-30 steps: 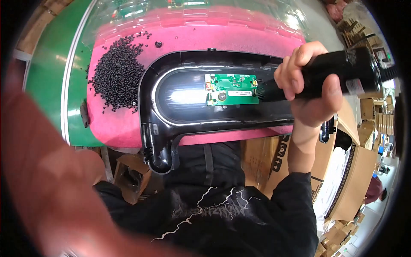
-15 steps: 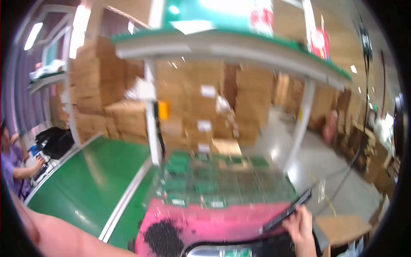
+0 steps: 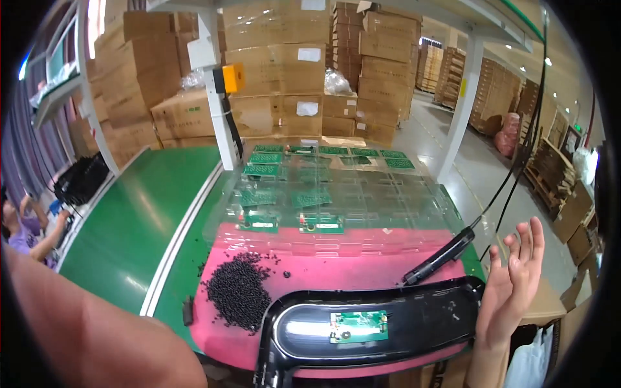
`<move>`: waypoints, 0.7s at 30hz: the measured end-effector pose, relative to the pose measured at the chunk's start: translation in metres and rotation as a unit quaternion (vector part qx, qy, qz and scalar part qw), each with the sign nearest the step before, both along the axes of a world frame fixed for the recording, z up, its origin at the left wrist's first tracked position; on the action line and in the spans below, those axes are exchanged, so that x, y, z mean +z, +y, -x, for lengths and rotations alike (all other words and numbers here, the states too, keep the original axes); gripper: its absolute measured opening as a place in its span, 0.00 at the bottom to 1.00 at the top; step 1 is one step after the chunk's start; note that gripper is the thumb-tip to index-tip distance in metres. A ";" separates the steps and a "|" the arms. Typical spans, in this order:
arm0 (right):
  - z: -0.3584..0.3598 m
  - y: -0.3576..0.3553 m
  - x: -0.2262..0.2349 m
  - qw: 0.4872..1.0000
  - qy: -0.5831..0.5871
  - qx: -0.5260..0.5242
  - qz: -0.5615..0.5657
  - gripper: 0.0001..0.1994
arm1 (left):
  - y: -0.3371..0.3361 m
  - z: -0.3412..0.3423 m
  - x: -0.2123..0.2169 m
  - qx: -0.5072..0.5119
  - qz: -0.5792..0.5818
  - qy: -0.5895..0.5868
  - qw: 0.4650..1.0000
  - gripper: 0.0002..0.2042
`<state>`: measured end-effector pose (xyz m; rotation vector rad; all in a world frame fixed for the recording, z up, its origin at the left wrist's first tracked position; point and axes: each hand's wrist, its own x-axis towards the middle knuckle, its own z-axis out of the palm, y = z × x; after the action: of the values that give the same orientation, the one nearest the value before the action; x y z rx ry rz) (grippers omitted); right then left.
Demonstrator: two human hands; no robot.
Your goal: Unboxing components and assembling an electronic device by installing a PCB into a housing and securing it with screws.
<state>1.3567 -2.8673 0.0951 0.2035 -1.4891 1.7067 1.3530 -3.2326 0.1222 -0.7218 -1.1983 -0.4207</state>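
Note:
My right hand (image 3: 514,284) is raised at the right, palm up and fingers spread, with nothing in it. Just left of it, a black electric screwdriver (image 3: 440,257) with a cord lies slanted on the pink mat (image 3: 310,258), its tip near the rim of a black plastic housing (image 3: 414,323). Inside that curved, glossy housing sits a small green circuit board (image 3: 359,326). Left of the housing is a heap of tiny black pieces (image 3: 236,291) that look like screws. My left arm (image 3: 97,323) crosses the lower left; its hand is out of view.
Clear plastic trays (image 3: 362,194) with several green boards stand behind the mat. A green conveyor belt (image 3: 155,207) runs along the left. A person in a purple top (image 3: 26,236) works at the far left. Stacked cardboard boxes (image 3: 278,71) fill the back; a shelf post (image 3: 460,103) rises at right.
My right hand has let go of the screwdriver, which now lies on the mat, and has opened beside it. The view has tilted downward, showing more of the black housing and board.

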 end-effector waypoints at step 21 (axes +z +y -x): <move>-0.129 -0.066 0.132 0.822 -0.022 0.098 -0.560 0.19 | 0.103 0.062 -0.090 -0.056 0.381 -0.590 0.710 0.25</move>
<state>1.4856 -2.9338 0.2271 0.9566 -2.4100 0.7466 1.2915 -3.1292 0.0324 -1.3108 -2.6553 -0.4941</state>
